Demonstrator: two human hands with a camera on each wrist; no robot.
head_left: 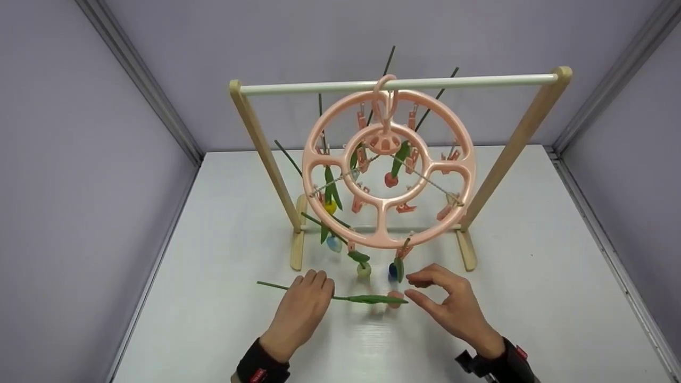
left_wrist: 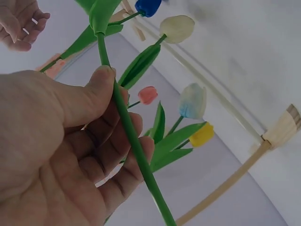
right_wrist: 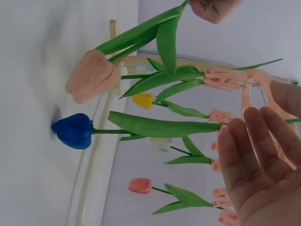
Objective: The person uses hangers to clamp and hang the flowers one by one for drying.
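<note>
— Where's the tulip stem [head_left: 340, 298]?
— Pinched in left hand [head_left: 302, 304], long axis lying nine-to-three above the worktop [head_left: 532, 298], peach bloom [head_left: 395, 298] at three o'clock.
— And right hand [head_left: 452, 306]?
— Released, fingers loose, just beside the bloom, below the peg hanger [head_left: 388, 165].

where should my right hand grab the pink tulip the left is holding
Pinch the bare stem just behind the pink tulip head, coming from the right. The stem lies level, the left hand grips its far end, and the right hand is open beside the bloom. The leaf and soft head give a poorer hold.
</note>
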